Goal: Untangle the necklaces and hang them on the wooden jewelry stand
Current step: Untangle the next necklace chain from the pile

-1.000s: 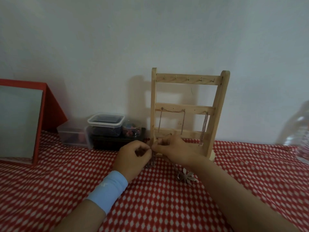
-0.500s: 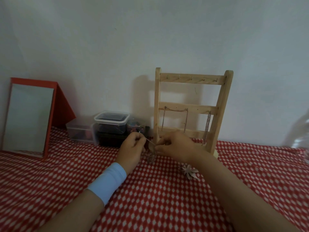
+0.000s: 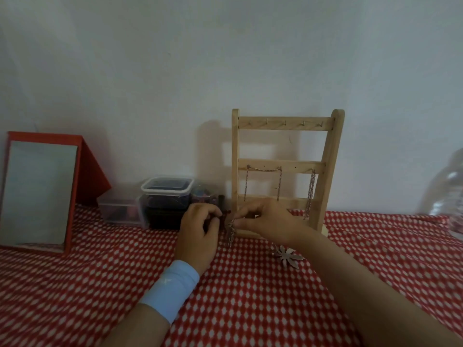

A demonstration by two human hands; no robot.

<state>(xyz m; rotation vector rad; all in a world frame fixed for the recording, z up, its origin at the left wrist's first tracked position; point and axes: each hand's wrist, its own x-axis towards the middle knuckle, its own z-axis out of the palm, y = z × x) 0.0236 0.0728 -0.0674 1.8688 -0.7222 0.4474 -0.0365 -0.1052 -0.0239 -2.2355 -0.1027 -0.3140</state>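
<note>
While a tangled necklace chain [image 3: 230, 233] dangles from the pinching fingertips of the right hand [image 3: 266, 225], the left hand [image 3: 199, 234] curls just beside it, its own hold unclear. Behind the fingers stands the wooden jewelry stand [image 3: 328, 171], with hung chains [image 3: 263, 169] on its middle rail; a flower pendant [image 3: 286, 256] lies under the right wrist.

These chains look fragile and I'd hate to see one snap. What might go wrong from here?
The left hand and right hand seem to pinch the chain close together; tugging apart could tighten a knot or snap it. The right hand works just before the stand, so a nudge might disturb the hung necklaces. The flower pendant by the right wrist could snag.
</note>
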